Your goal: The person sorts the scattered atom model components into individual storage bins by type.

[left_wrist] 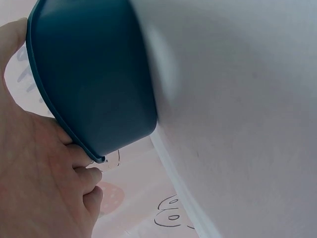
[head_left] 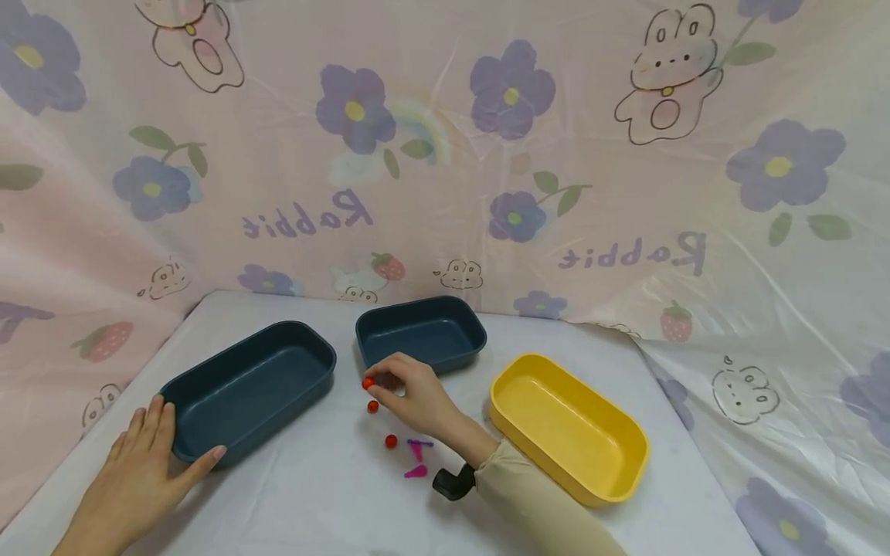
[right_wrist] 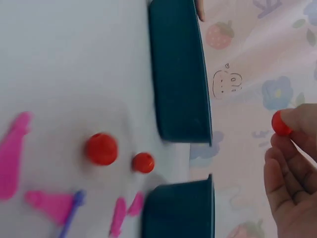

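My right hand (head_left: 417, 394) pinches a small round red bead (right_wrist: 281, 124) between thumb and index finger, raised near the front left corner of the smaller dark blue tray (head_left: 420, 363). Below it on the white cloth are two more red beads (head_left: 372, 406) (head_left: 391, 441). At the left, my left hand (head_left: 142, 467) rests on the near end of the larger dark blue tray (head_left: 253, 428). Its fingers lie fairly straight at the rim, with the thumb spread along the near side. In the left wrist view, the tray rim partly hides the fingertips.
A yellow tray (head_left: 605, 494) stands on the right, beside my right forearm. Small pink pieces (head_left: 416, 471) and a thin purple piece (head_left: 420, 443) lie near the table's middle. A black wrist-worn device (head_left: 455, 483) sticks out from the right sleeve. Printed cloth hangs behind.
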{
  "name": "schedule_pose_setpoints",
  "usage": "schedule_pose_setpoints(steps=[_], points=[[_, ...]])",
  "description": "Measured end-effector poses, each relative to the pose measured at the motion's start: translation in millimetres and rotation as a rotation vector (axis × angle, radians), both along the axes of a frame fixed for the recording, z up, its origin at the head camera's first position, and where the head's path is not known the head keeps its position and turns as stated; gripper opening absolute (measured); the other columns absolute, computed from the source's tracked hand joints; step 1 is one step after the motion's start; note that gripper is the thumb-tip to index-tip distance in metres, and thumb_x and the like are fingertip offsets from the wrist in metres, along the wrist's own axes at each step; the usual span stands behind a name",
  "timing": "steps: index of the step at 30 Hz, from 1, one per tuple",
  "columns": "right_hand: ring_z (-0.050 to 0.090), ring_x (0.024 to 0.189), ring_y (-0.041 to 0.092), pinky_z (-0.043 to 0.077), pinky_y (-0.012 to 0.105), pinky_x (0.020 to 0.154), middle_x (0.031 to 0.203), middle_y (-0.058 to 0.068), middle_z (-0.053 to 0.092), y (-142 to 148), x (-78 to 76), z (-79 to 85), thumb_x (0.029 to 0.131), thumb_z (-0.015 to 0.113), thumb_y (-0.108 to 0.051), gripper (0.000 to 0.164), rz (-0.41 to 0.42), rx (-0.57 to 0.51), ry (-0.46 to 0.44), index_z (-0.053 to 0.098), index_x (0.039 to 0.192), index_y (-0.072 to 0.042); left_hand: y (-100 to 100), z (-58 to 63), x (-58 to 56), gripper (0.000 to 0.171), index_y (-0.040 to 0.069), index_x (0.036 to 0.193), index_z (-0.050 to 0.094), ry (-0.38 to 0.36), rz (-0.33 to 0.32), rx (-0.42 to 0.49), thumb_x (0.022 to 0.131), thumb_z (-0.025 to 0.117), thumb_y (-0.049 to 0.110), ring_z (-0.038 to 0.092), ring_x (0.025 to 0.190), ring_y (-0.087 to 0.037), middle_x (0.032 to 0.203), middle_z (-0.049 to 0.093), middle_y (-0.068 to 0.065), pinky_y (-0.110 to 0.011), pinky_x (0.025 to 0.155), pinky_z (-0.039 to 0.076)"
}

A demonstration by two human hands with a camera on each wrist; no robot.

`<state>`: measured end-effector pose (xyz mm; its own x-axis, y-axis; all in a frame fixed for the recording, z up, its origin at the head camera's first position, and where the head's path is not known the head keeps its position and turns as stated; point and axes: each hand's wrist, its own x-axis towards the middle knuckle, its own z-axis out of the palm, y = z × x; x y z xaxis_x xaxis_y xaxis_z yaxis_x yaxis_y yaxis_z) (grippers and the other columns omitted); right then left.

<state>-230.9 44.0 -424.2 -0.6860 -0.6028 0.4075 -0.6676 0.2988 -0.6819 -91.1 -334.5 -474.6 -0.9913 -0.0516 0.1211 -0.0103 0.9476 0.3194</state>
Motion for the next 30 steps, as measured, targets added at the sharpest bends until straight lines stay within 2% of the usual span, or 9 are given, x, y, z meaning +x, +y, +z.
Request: schedule_pose_setpoints(steps=[7,9,15,24,30], points=[[0.063,0.087,0.007,0.059,0.024,0.079,0.105,0.003,0.069,-29.0,-9.9,6.1,0.097,0.074,-0.010,0.018,0.055,-0.040,0.052,0.074,0.115,-0.008,-1.1,-1.2,0.1,0.111,-0.023,0.154,0.002,0.018,-0.007,0.003,0.102,0.055,0.060,-0.014,0.150,-0.058,0.162,-0.013,-0.041,-0.062,0.119,-0.020],[0.063,0.088,0.008,0.057,0.021,0.079,0.105,0.003,0.069,-37.3,-13.0,6.9,0.097,0.075,-0.011,0.018,0.060,-0.022,0.068,0.074,0.115,-0.008,-0.7,-1.6,0.3,0.111,-0.023,0.153,0.002,0.025,-0.003,-0.001,0.102,0.055,0.060,-0.013,0.150,-0.058,0.162,-0.012,-0.041,-0.063,0.119,-0.019],[0.063,0.090,0.007,0.057,0.021,0.081,0.107,0.002,0.070,-59.1,-25.2,9.0,0.098,0.074,-0.013,0.020,0.060,0.033,0.072,0.074,0.118,-0.009,-1.3,-2.1,-0.2,0.112,-0.024,0.153,0.003,0.029,-0.004,-0.001,0.102,0.056,0.060,-0.013,0.150,-0.058,0.162,-0.011,-0.042,-0.064,0.119,-0.018],[0.061,0.091,0.003,0.053,0.014,0.082,0.107,-0.001,0.070,-90.1,-47.1,3.0,0.100,0.072,-0.019,0.021,0.065,0.106,0.056,0.075,0.119,-0.010,-0.6,-2.0,-0.1,0.111,-0.023,0.154,0.003,0.042,-0.003,0.005,0.101,0.057,0.059,-0.013,0.151,-0.056,0.163,-0.011,-0.040,-0.060,0.120,-0.020],[0.055,0.085,0.002,0.046,0.008,0.073,0.103,-0.004,0.067,-110.3,-57.4,-5.8,0.101,0.071,-0.023,0.021,0.079,0.205,0.053,0.075,0.119,-0.013,0.2,-2.4,-0.5,0.113,-0.023,0.154,0.004,0.032,0.013,0.000,0.101,0.056,0.061,-0.012,0.151,-0.057,0.162,-0.009,-0.042,-0.061,0.121,-0.018]])
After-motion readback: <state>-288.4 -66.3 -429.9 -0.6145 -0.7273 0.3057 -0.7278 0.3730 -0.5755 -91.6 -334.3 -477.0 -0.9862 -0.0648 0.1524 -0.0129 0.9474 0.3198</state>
